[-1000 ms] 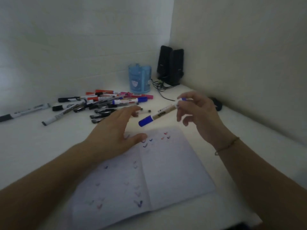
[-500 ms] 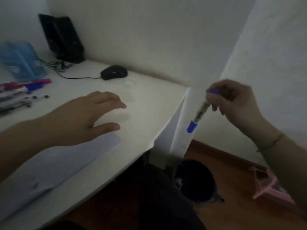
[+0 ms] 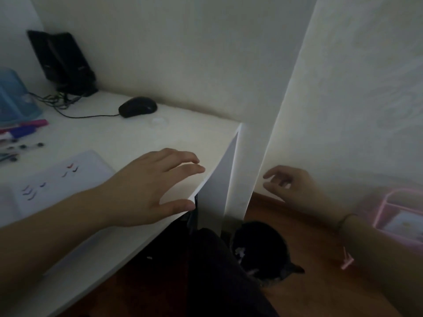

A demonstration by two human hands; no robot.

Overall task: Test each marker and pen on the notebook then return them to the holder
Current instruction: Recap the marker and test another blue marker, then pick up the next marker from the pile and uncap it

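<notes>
The open notebook lies at the left of the white desk, with small ink ticks on its page. Beyond it, at the left edge, lie several markers beside the blue translucent holder. My left hand hovers with spread, relaxed fingers over the desk's right front corner and holds nothing. My right hand is off the desk to the right, above the floor, fingers loosely apart and empty. The blue-capped marker is not in sight.
A black mouse with its cable and two black speakers sit at the back of the desk. Below the desk's right side stands a dark round bin on the wooden floor. A pink rack stands at the right.
My right hand held the blue-capped marker off the desk's right side; now that hand is empty and lower, and the marker is gone from view. My view has turned right.
</notes>
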